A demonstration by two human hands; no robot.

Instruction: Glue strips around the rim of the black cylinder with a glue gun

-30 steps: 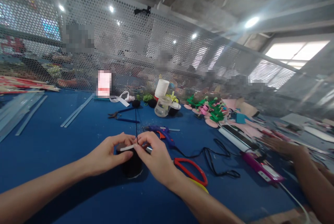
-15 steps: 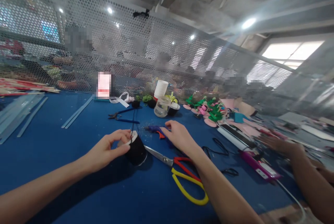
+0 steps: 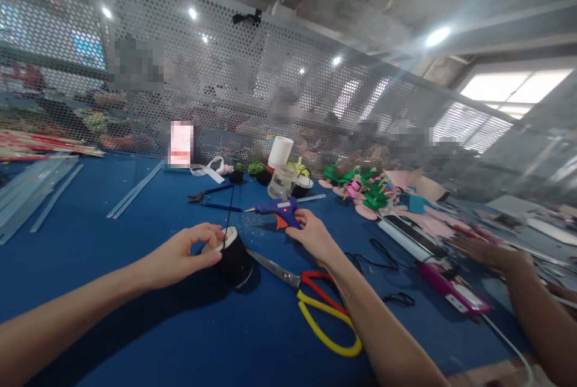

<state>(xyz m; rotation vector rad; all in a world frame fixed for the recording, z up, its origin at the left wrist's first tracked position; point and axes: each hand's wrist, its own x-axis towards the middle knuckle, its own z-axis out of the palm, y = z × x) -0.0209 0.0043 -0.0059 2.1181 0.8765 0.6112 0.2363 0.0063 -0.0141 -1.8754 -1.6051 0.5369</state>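
My left hand (image 3: 196, 249) grips the rim of a small cup wrapped in black yarn (image 3: 234, 264), which lies tilted with its white mouth toward the hand. A strand of black yarn (image 3: 231, 207) runs from the cup up to a black yarn ball (image 3: 236, 176). My right hand (image 3: 313, 234) is closed round the handle of a purple hot glue gun (image 3: 282, 210), whose nozzle points left above the table. Scissors (image 3: 288, 276) with one red and one yellow handle lie between the cup and my right forearm.
Pliers (image 3: 211, 201), a clear plastic cup (image 3: 282, 182) and stacked white paper cups (image 3: 280, 151) stand or lie behind. Green and pink craft pieces (image 3: 367, 191) and a purple power strip (image 3: 453, 291) are at right. A co-worker's arm (image 3: 518, 267) reaches in there. Glue sticks (image 3: 38, 195) lie left.
My right hand has taken hold of the glue gun and raised it, turning it level with its nozzle to the left. My left hand and the cup have barely moved.
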